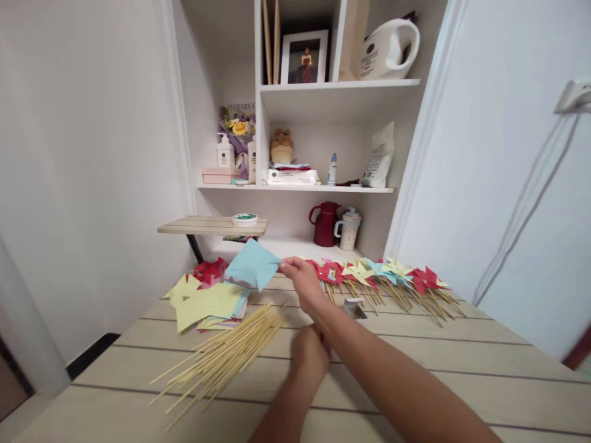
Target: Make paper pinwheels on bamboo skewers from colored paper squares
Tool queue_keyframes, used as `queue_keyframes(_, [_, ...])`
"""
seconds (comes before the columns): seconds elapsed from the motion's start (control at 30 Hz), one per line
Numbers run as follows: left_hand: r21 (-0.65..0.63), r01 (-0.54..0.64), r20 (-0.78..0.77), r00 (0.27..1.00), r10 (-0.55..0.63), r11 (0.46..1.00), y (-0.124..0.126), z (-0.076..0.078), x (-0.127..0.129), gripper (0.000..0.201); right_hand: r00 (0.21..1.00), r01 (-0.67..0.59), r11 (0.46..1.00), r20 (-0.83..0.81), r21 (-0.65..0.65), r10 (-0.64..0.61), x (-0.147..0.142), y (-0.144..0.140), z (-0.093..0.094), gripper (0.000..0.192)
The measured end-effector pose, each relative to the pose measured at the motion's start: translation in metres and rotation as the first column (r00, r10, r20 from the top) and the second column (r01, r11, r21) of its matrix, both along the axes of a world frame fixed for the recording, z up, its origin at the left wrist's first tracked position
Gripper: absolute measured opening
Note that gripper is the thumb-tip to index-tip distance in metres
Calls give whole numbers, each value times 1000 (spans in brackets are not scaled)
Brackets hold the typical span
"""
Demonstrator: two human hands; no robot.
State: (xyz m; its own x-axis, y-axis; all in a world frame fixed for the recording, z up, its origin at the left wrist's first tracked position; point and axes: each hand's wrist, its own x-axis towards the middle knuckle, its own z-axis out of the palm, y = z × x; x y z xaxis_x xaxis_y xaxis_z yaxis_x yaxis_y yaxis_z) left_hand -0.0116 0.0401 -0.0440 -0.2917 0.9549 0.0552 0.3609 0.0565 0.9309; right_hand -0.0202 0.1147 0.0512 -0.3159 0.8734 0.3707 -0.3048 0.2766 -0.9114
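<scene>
My right hand (302, 282) reaches forward and pinches one corner of a light blue paper sheet (253, 263) with cut slits, raised above the paper stack. My left hand (308, 352) is low, beside and partly under my right wrist. Its fingers are hidden, so what it holds, if anything, does not show. Yellow paper sheets (207, 306) lie on a stack of coloured paper at the left. Nearer to me lies a loose bundle of thin wooden sticks (231, 352). A small open box (354, 309) sits just beyond my right forearm.
Several finished paper pinwheels (360, 272) on sticks lie in a row along the table's (443, 351) far right. Red paper pieces (210, 271) are at the far left. Behind stand a small raised shelf (203, 225), a red jug (325, 224) and a speckled cup (349, 230).
</scene>
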Motion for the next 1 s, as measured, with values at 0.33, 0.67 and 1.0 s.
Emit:
queue_keyframes(0.33, [345,-103,232,973,22,933,-26,34,13,37,982,45,973,-172,-226,-85,150,-7,-26,35])
queue_keyframes(0.67, [267,284,855,370,-362,921,-25,46,12,70,944,76,585,131,807,-303,187,-31,-23,14])
queue_keyframes(1.0, [422,234,891,71,-448,876,-28,45,-8,61,836,159,292,29,943,-548,191,-19,-30,19])
